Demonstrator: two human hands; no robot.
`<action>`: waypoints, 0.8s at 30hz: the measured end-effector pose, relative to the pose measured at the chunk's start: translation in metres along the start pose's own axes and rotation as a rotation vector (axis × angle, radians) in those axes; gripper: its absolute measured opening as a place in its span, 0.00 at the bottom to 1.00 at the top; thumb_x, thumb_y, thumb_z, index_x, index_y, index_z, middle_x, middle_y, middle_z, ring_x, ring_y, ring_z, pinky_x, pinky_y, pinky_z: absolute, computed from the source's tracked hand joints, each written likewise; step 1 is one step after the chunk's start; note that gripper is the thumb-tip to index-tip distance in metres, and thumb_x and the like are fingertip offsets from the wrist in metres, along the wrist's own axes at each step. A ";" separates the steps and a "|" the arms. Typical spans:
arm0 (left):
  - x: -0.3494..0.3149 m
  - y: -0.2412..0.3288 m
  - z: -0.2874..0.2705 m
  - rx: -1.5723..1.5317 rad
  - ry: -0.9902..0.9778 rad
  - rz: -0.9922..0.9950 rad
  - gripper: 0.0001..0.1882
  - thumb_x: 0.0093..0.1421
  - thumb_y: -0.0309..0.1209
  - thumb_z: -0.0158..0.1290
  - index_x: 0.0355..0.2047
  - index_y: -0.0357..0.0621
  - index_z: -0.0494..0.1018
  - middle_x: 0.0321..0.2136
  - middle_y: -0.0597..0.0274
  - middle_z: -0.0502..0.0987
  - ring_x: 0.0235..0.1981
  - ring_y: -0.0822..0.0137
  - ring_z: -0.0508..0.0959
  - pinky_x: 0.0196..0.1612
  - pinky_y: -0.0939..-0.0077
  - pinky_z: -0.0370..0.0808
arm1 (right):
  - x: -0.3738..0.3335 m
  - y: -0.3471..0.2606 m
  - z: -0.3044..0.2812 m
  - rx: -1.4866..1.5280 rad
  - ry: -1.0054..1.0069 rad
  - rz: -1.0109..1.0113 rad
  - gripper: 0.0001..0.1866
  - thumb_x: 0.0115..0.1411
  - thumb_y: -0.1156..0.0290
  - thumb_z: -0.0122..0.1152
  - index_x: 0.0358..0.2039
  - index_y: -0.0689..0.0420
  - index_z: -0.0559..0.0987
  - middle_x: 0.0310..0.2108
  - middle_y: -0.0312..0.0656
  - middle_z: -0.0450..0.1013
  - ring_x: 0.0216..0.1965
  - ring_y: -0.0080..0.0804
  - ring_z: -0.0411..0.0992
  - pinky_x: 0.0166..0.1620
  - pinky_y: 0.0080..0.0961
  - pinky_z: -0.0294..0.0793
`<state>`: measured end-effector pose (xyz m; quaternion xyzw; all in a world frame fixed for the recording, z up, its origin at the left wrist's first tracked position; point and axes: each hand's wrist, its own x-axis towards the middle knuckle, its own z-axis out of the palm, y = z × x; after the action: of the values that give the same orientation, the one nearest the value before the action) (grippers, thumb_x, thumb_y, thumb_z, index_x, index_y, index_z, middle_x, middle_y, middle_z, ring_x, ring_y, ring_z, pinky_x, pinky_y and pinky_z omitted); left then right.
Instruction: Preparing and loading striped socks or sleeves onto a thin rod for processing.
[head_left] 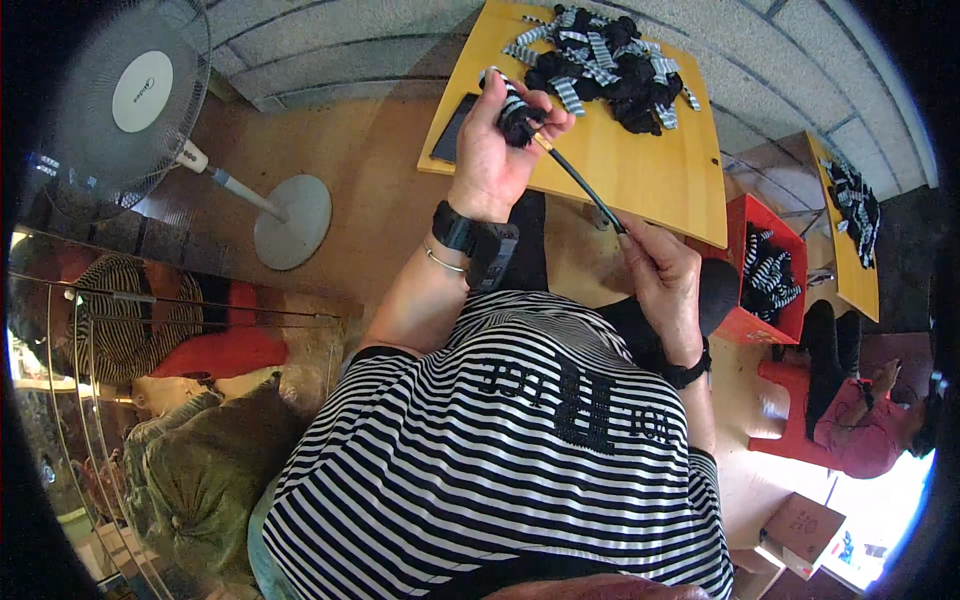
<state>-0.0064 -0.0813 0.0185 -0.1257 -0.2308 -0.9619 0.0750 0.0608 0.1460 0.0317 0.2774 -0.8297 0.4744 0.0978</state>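
Near the front left corner of the yellow table [660,190], my left hand [485,160] is closed around a small black-and-white striped fabric piece [517,122] with a fuzzy black part. My right hand [663,275] pinches one end of a thin dark rod [585,188]. The rod slants up to the left, and its gold-coloured end meets the black part of the fabric. Whether the tip is inside the fabric is hidden by my left fingers. Farther back on the table lies a heap of similar black and striped pieces [610,70].
A flat black item [452,130] lies at the table's left edge. Right of the table stands a red box [735,320] of striped pieces, then a second table [845,270]. A standing fan [290,222] and a green sack [205,480] are left. A person in pink [865,435] sits right.
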 end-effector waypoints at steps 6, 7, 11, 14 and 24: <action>-0.002 -0.012 0.013 0.063 -0.027 0.043 0.15 0.62 0.45 0.52 0.32 0.46 0.70 0.28 0.59 0.76 0.32 0.57 0.78 0.44 0.57 0.74 | -0.008 0.004 -0.012 0.003 -0.027 0.138 0.13 0.56 0.82 0.58 0.43 0.60 0.79 0.26 0.47 0.76 0.27 0.32 0.75 0.32 0.24 0.72; -0.004 -0.016 0.017 0.157 -0.011 0.065 0.14 0.62 0.44 0.52 0.32 0.46 0.70 0.28 0.59 0.76 0.33 0.57 0.78 0.44 0.58 0.74 | -0.008 0.003 -0.011 0.003 -0.023 0.099 0.13 0.56 0.81 0.58 0.43 0.60 0.79 0.27 0.48 0.76 0.28 0.33 0.76 0.32 0.24 0.72; -0.010 -0.018 0.025 0.354 -0.002 0.113 0.13 0.64 0.42 0.50 0.33 0.46 0.68 0.27 0.59 0.75 0.32 0.58 0.78 0.43 0.61 0.75 | -0.015 0.012 -0.008 0.028 -0.039 0.125 0.12 0.56 0.81 0.58 0.42 0.61 0.79 0.28 0.50 0.76 0.29 0.35 0.77 0.34 0.25 0.73; -0.015 -0.022 0.026 0.383 -0.026 0.140 0.14 0.65 0.43 0.49 0.33 0.46 0.68 0.26 0.60 0.74 0.31 0.59 0.78 0.41 0.58 0.76 | -0.017 0.010 -0.002 0.040 -0.011 0.142 0.12 0.56 0.80 0.58 0.42 0.61 0.79 0.30 0.52 0.77 0.32 0.35 0.78 0.35 0.24 0.74; -0.029 -0.017 0.028 0.394 -0.050 0.166 0.16 0.67 0.46 0.43 0.33 0.47 0.65 0.20 0.61 0.69 0.24 0.56 0.77 0.39 0.52 0.76 | -0.003 -0.007 0.023 0.150 -0.067 0.224 0.11 0.58 0.79 0.56 0.42 0.61 0.79 0.33 0.52 0.78 0.37 0.27 0.78 0.39 0.22 0.74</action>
<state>0.0239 -0.0505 0.0273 -0.1508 -0.4053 -0.8853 0.1712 0.0700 0.1249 0.0233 0.2053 -0.8204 0.5337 -0.0047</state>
